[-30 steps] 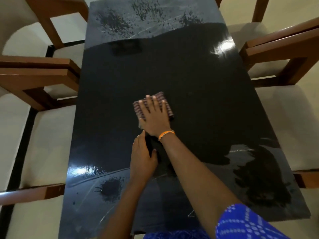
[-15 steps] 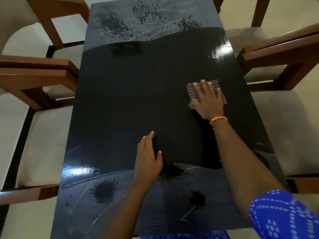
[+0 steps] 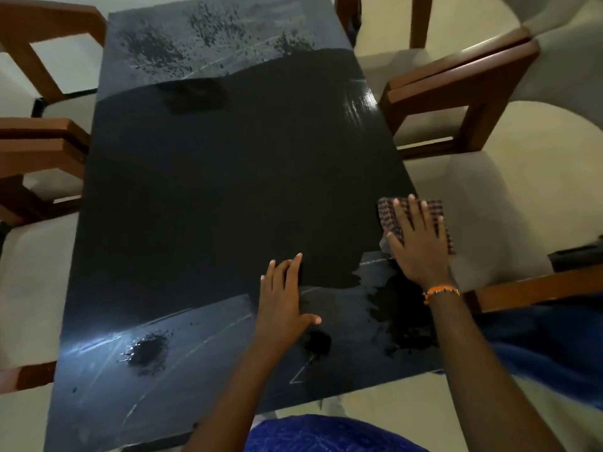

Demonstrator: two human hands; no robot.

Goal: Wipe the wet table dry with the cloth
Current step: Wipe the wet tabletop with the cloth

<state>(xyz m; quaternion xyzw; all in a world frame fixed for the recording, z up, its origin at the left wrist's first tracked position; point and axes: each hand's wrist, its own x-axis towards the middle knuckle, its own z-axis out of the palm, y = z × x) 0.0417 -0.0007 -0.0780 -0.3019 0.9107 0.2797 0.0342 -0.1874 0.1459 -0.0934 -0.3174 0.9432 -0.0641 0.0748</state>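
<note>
A glossy black table (image 3: 202,203) fills the view. Its middle band looks dark and even, while the far end and the near end show a grey film with dark splotches and streaks. A folded red-and-white patterned cloth (image 3: 390,213) lies at the table's right edge, partly hanging past it. My right hand (image 3: 419,243) presses flat on the cloth, fingers spread; an orange bracelet is on that wrist. My left hand (image 3: 284,301) rests flat on the table nearer to me, fingers apart, holding nothing.
Wooden chairs with cream seats stand close along both sides: two on the left (image 3: 42,148) and two on the right (image 3: 463,93), another armrest (image 3: 535,288) just beside my right wrist. Blue dotted clothing (image 3: 326,435) shows at the bottom edge.
My right hand has swept the cloth from the table's middle to its right edge and slightly nearer. My left hand has stayed flat on the table.
</note>
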